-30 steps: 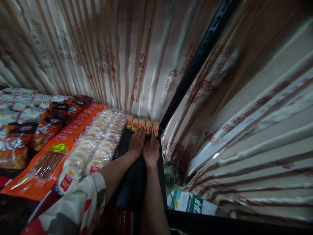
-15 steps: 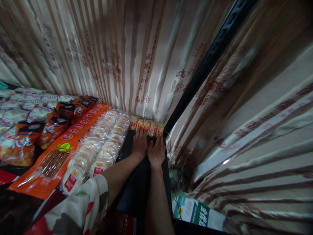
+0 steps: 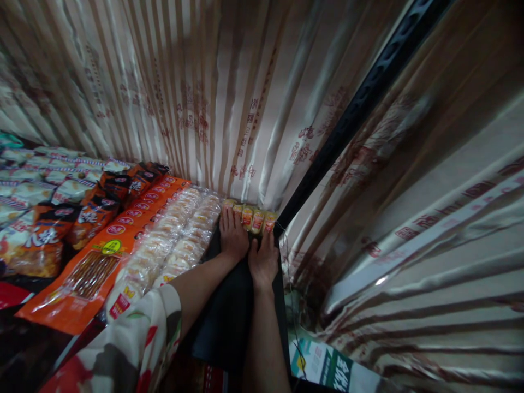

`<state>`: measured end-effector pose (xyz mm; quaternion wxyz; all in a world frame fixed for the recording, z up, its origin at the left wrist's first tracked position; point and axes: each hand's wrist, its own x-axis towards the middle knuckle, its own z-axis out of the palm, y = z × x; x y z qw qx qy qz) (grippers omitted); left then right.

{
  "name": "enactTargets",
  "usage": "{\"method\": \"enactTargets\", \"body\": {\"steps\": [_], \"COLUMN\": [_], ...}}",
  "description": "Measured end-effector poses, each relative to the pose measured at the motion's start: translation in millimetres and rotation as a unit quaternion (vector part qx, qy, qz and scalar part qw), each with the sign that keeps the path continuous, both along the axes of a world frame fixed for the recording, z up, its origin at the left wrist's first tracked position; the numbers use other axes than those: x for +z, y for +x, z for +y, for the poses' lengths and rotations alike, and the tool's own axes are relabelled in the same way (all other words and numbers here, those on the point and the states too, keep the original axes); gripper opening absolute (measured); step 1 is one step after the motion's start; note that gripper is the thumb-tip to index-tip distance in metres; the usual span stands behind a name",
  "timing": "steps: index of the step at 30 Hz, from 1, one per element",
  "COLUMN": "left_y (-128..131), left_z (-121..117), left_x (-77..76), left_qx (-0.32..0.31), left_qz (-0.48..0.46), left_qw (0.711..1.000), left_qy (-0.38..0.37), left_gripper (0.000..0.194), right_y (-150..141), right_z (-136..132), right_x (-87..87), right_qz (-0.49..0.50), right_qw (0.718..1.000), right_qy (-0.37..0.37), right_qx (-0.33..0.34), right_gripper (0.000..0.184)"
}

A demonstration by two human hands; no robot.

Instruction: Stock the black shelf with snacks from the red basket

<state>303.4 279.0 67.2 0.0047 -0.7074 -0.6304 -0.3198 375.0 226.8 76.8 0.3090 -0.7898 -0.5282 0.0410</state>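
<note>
A short row of small yellow snack packs (image 3: 257, 221) with red labels stands at the back corner of a black shelf (image 3: 223, 316). My left hand (image 3: 233, 233) lies over the left end of the row, fingers stretched forward and touching the packs there. At the right end, my right hand (image 3: 263, 263) has its fingers extended against the front of the last pack. Neither hand is wrapped around a pack. The left fingers partly hide the packs beneath them.
Left of the row lie clear-wrapped round white cakes (image 3: 180, 251), long orange snack bags (image 3: 102, 245) and orange-black bags (image 3: 45, 234). A black perforated post (image 3: 347, 128) rises at the right corner. Pleated printed curtain (image 3: 245, 82) hangs behind. A green-white package (image 3: 327, 363) sits lower right.
My left hand has shifted slightly left along the row, onto the leftmost packs, uncovering the middle ones. My right hand stays at the right end. The view has tilted slightly.
</note>
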Motion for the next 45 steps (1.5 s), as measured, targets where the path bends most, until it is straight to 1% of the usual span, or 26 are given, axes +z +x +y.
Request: {"method": "enactTargets", "body": {"steps": [3,6,13,17,21,25,29,34,37,41,45], "left_y": [-1.9,-1.7,-2.5,-3.4,-3.5,-4.2,-4.5,-3.6,-3.0,-2.4,-3.0], "left_z": [1.7,1.3,0.7,-0.2,-1.6,-1.1,-0.6,-1.3,-1.1,-1.0,-0.9], "left_x": [-4.2,-4.8,-4.2,-5.7,-5.0,-6.1,-6.7,-3.7,-3.4,-4.3,-4.7], "left_qx": [-0.020,-0.019,0.000,-0.010,-0.014,-0.020,-0.025,-0.006,-0.004,-0.008,-0.001], "left_qz": [0.029,0.046,0.050,0.055,0.048,0.038,0.028,0.012,0.013,0.007,-0.002], "left_qw": [0.999,0.999,0.999,0.998,0.999,0.999,0.999,1.000,1.000,1.000,1.000], "left_qy": [-0.012,-0.023,-0.002,-0.003,-0.005,0.001,-0.002,0.011,0.004,-0.011,0.006], "left_gripper": [0.053,0.056,0.055,0.055,0.053,0.051,0.050,0.052,0.053,0.051,0.050], "right_y": [0.3,0.2,-1.3,-0.6,0.4,0.0,-1.3,-1.2,-0.1,1.1,0.9], "right_z": [1.7,2.4,1.0,2.3,3.5,3.3,2.3,1.1,1.5,2.4,2.0], "right_x": [-4.9,-8.0,-5.8,-7.0,-10.0,-9.1,-4.6,-1.9,-3.5,-7.4,-9.1], "right_qz": [-0.021,-0.027,-0.006,0.000,0.001,0.008,0.008,0.001,-0.005,-0.006,0.002], "right_qw": [1.000,0.999,1.000,1.000,0.999,0.998,0.999,1.000,1.000,0.999,0.999], "right_qy": [0.011,0.021,0.017,0.020,0.044,0.054,0.042,0.019,0.019,0.043,0.051], "right_qx": [0.011,0.013,-0.007,-0.004,-0.002,-0.009,-0.013,-0.008,0.007,0.006,0.004], "right_gripper": [0.053,0.053,0.054,0.053,0.053,0.053,0.054,0.056,0.057,0.055,0.055]}}
